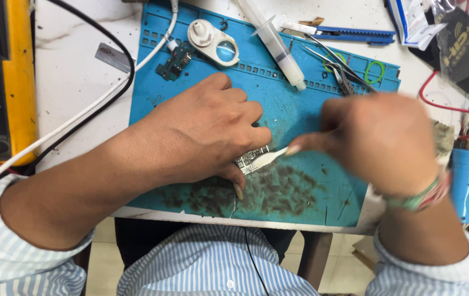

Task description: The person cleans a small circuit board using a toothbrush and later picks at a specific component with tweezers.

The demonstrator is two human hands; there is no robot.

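Fingers (245,118) of left hand (201,131) curled narrow, pinning small circuit board (252,159) flat on blue repair mat (300,115) atop worktop (75,77). Right hand (379,142), blurred, pinched on white scraping tool (270,158), tip touching board edge. Dark scraped residue (278,189) strewn just below; cleaning judged underway, not complete. Syringe (275,44), tweezers (336,66) idle beyond.

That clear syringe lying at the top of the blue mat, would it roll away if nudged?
The syringe is round-barrelled, so it would probably roll sideways. Its flange may stop it soon. Being plastic, it looks light and stiff.
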